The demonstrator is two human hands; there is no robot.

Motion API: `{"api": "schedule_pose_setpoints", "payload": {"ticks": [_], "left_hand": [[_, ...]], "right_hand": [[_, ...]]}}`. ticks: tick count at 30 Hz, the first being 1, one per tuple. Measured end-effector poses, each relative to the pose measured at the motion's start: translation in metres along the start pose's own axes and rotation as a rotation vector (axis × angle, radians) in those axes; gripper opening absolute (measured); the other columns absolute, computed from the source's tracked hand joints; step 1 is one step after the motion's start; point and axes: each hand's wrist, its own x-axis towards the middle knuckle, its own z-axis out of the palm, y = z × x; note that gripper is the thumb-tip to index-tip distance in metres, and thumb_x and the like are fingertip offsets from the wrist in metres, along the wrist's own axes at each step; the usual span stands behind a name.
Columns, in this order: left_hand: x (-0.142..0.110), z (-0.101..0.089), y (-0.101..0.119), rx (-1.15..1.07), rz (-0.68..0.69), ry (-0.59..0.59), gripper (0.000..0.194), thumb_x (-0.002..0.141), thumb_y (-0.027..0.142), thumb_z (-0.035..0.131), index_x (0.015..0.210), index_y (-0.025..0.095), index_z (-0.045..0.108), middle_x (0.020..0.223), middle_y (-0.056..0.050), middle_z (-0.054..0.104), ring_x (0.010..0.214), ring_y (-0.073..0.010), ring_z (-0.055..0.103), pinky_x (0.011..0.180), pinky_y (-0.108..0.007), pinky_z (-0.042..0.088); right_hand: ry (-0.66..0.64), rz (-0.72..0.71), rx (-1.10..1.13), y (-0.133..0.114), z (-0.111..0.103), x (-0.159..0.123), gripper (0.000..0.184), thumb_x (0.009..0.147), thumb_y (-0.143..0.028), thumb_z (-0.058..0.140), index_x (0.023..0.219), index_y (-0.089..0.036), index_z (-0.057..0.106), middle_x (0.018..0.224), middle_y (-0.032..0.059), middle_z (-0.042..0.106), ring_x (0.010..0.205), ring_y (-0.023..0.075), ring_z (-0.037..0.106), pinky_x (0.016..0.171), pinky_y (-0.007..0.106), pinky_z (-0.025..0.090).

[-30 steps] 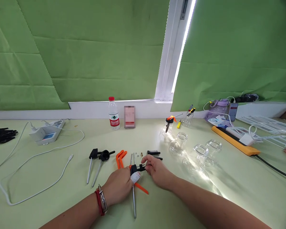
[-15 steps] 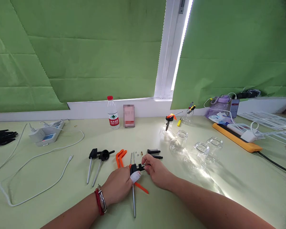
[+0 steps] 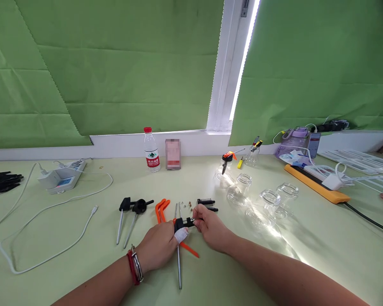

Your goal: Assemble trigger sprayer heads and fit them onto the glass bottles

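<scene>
Gripping, head view: the left hand is wrapped around the black fitting, its white-wrapped thumb laid along the near side, apparently to keep the piece steady.
Pinching fingertips: the right hand has thumb and forefinger drawn together on the right end of the black fitting, where slim metal shows between black parts; so small a part probably suits a fingertip hold. What exactly sits between the tips is too small to tell.
Black fitting: between the two hands, low over the tabletop; whether it touches the surface cannot be told.
Steel rod: runs from under the black fitting toward the person.
Orange strip: on the near side of the black fitting, slanting off rightward.
Orange angled pieces: just beyond the black fitting and to its left.
Black-headed rods: two, left of the black fitting, laid side by side, perhaps because they are alike.
Tiny hardware: just beyond the black fitting, loosely grouped, likely for easy reach.
Spring-bearing pieces: beyond the black fitting and to its right, lying together.
Glass jars: three, well to the right of the black fitting, set apart from the loose parts, presumably out of the way.
</scene>
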Motion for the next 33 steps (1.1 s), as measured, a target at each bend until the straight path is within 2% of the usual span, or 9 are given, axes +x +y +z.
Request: {"api": "schedule_pose_setpoints", "payload": {"ticks": [4,12,19,33], "left_hand": [[-0.0002,-0.0006,-0.0008,-0.011,0.013,0.0,0.044,0.088,0.058,0.023,0.07,0.021,0.04,0.063,-0.002,0.052,0.056,-0.0178,0.047,0.053,-0.028,0.029],[0.0001,-0.0019,0.0009,-0.039,0.011,0.0,0.044,0.088,0.058,0.024,0.069,0.021,0.04,0.062,-0.001,0.051,0.056,-0.0175,0.047,0.054,-0.028,0.029],[-0.0007,-0.0026,0.0009,-0.045,0.004,-0.006,0.047,0.087,0.06,0.023,0.067,0.021,0.039,0.058,0.001,0.044,0.053,-0.0171,0.043,0.051,-0.028,0.026],[0.0013,-0.0005,-0.0009,-0.044,-0.004,-0.004,0.048,0.087,0.06,0.023,0.068,0.021,0.043,0.058,0.0,0.048,0.054,-0.0179,0.046,0.053,-0.028,0.027]], "right_hand": [[0.024,0.012,-0.014,-0.0004,0.001,-0.0011,0.013,0.081,-0.011,0.042,0.088,-0.021,0.043,0.068,-0.0033,0.046,0.058,0.0119,0.037,0.056,0.025,0.032],[0.047,-0.004,0.011,-0.0024,0.0013,-0.0016,0.011,0.079,-0.011,0.044,0.082,-0.022,0.041,0.066,-0.0042,0.043,0.056,0.0112,0.035,0.054,0.024,0.03],[0.035,0.018,0.013,-0.0039,0.0011,-0.0025,0.012,0.08,-0.011,0.043,0.087,-0.021,0.043,0.07,-0.003,0.046,0.059,0.0119,0.038,0.057,0.025,0.032],[0.053,-0.002,0.011,-0.001,0.0005,-0.0012,0.009,0.08,-0.014,0.045,0.084,-0.022,0.044,0.066,-0.0043,0.043,0.058,0.0119,0.037,0.056,0.024,0.032]]}}
